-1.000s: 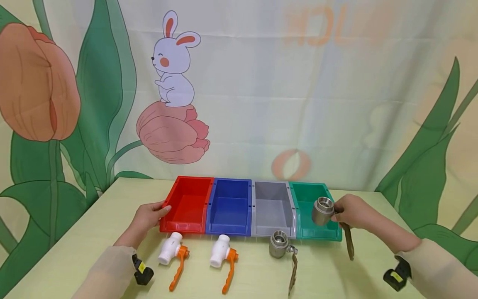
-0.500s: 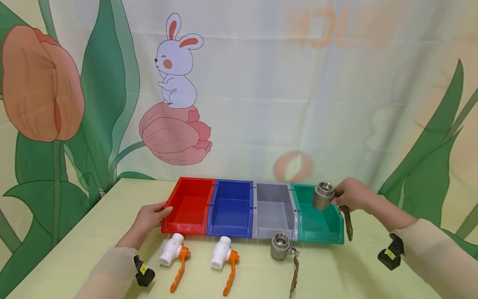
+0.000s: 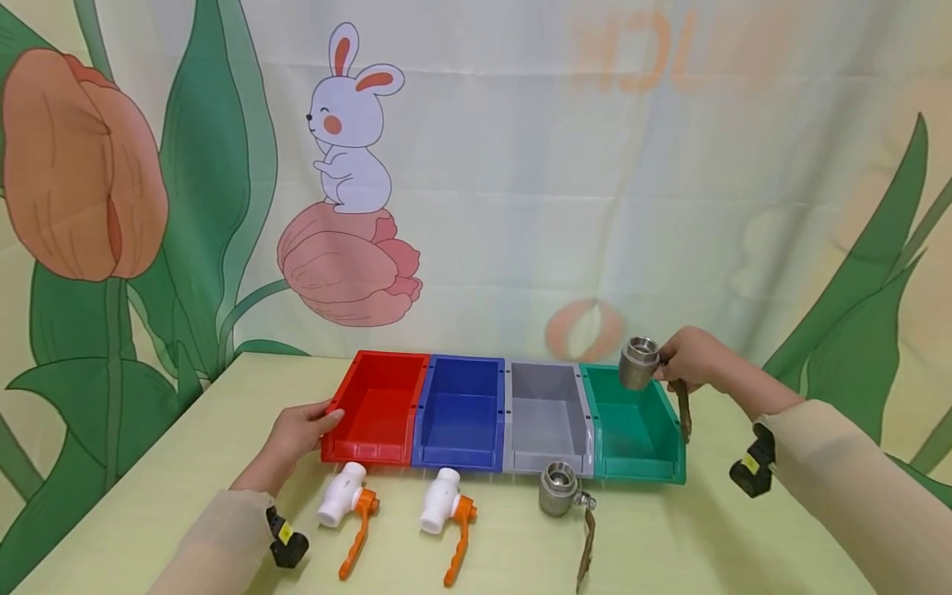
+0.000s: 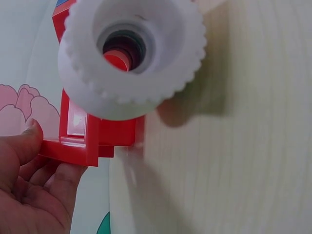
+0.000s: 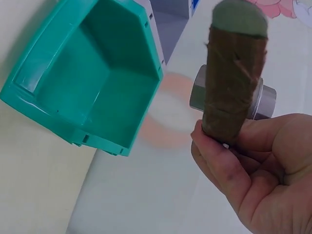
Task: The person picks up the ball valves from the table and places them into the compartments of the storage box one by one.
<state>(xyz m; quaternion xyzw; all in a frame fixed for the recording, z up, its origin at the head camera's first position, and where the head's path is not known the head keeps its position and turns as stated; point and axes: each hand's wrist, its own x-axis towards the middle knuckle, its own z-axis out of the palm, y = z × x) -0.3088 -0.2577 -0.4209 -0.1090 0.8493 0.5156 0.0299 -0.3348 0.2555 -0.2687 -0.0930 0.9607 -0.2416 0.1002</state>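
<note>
My right hand point(image 3: 699, 359) holds a metal ball valve point(image 3: 638, 364) up over the back of the green bin point(image 3: 632, 434). Fingers and thumb pinch it near the base of its brown-wrapped handle point(image 5: 233, 87), with the valve body partly hidden behind that handle in the right wrist view. On the other side, my left hand point(image 3: 297, 431) grips the outer side wall of the red bin point(image 3: 379, 413), thumb over the rim and fingers beneath. A white plastic ball valve point(image 4: 131, 92) looms close in the left wrist view.
A blue bin point(image 3: 459, 417) and a grey bin point(image 3: 549, 421) join the red and green ones in a row. Before them lie two white valves with orange handles point(image 3: 344, 496) and a second metal valve point(image 3: 558, 493). A printed curtain point(image 3: 476, 207) hangs behind the table point(image 3: 654, 545).
My right hand has lifted the metal ball valve higher and farther back, from inside the green bin's outline toward its rear edge. The left hand keeps its grip on the red bin.
</note>
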